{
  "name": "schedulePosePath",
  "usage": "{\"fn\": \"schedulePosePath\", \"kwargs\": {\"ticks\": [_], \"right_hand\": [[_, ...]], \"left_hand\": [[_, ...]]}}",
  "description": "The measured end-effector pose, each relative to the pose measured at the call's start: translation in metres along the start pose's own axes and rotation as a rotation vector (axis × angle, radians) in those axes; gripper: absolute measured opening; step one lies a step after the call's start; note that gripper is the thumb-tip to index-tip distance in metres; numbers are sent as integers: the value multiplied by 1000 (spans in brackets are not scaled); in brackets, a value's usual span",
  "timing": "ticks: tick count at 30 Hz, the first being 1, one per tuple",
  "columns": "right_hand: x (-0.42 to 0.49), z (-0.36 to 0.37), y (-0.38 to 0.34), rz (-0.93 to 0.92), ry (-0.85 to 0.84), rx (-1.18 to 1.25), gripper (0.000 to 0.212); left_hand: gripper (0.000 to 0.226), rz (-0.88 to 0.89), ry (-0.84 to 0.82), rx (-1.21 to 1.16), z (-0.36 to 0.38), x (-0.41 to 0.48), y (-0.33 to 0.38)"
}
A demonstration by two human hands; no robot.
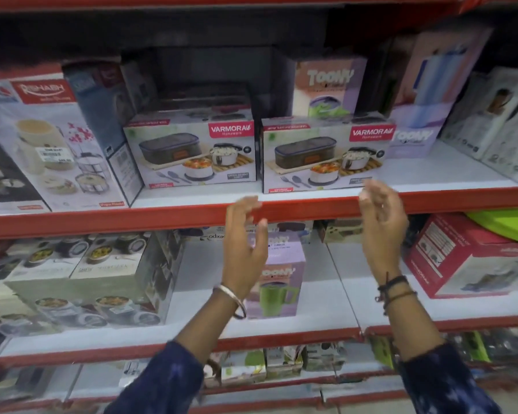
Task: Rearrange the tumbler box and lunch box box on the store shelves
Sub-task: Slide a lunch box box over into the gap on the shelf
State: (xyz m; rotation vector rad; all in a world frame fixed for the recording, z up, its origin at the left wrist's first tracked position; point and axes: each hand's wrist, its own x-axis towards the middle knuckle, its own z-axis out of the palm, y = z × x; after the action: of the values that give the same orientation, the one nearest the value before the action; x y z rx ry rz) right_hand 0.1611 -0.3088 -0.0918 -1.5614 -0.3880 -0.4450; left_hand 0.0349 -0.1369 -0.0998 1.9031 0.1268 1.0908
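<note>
Two Varmora lunch box boxes stand side by side on the upper shelf, the left one [192,149] and the right one [326,156]. A lilac Toony tumbler box [329,85] sits behind the right one, and another [413,135] stands to its right. A third lilac tumbler box [281,276] stands on the shelf below, partly hidden by my left hand [243,246]. Both hands are raised in front of the red shelf edge [162,219], fingers apart, empty. My right hand [380,216] is just below the right lunch box box.
A big Rishabh box [45,144] fills the upper shelf's left. Grey boxes [491,115] stand at the right. The lower shelf holds stacked lunch box cartons [96,279] at left and a red Varmora box [467,258] at right. More boxes sit on the bottom shelf.
</note>
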Motion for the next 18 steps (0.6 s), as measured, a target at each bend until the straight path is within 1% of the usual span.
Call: {"fn": "schedulePosePath", "kwargs": {"ticks": [2, 3, 5, 7, 9, 10, 12, 13, 15, 18], "right_hand": [[36, -3, -10, -47, 89, -25, 30], [53, -3, -10, -43, 107, -63, 34], [83, -2, -4, 20, 82, -155, 44], [102, -1, 4, 108, 5, -229, 49], [110, 0, 8, 167, -81, -287, 37], [110, 1, 9, 169, -109, -300, 29], [106, 0, 9, 142, -104, -290, 19], [103, -2, 8, 122, -89, -261, 18], [97, -8, 6, 94, -61, -157, 24], [87, -19, -7, 75, -36, 38, 31]], "left_hand": [[33, 20, -27, 21, 9, 35, 11], [39, -4, -42, 50, 14, 50, 13], [52, -126, -84, 99, 24, 76, 11], [58, -282, -154, 131, 32, 96, 0], [55, -353, -237, 162, 36, 109, -12], [48, -364, -259, 165, 37, 112, -16], [34, -368, -239, 159, 36, 112, -10], [31, -369, -219, 147, 33, 110, -5], [29, -335, -167, 103, 25, 103, 6], [29, -260, -30, -6, 5, 92, 16]]}}
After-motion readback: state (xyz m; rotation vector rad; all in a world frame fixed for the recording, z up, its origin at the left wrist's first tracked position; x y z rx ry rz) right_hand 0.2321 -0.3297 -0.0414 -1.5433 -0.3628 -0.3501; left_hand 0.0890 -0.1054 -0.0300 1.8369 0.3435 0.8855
